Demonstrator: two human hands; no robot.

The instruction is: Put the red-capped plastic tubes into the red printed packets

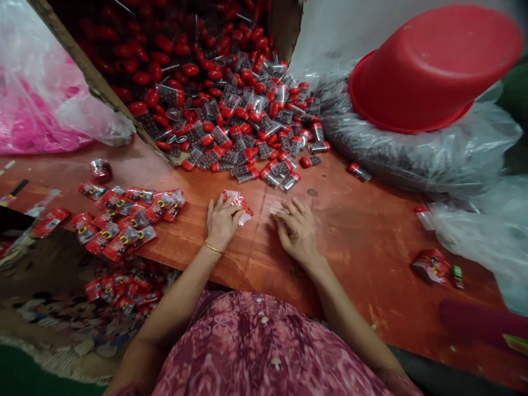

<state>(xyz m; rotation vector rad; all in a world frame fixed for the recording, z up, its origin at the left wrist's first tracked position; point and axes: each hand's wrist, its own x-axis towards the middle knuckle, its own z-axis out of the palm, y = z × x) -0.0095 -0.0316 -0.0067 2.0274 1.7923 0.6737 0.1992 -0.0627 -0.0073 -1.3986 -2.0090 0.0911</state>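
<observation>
My left hand (223, 220) rests on the wooden tabletop with its fingers closed over a small red printed packet (246, 208). Part of that packet is hidden beneath the fingers. To its right, my right hand (299, 231) hovers low over the table, fingers bent but apart, with nothing visible in them. Beyond both hands spreads a heap of small clear containers with red caps (247, 126), dark bits inside them. Left of my left hand lies a loose pile of red printed packets (124, 220), some with a dark shape showing through.
A cardboard box (103, 93) on its side spills the containers out. An upturned red bucket (429, 71) sits on a filled clear plastic bag (396, 154) at right. More packets (124, 289) lie below the table's left edge. A tiny green item (457, 276) lies at right.
</observation>
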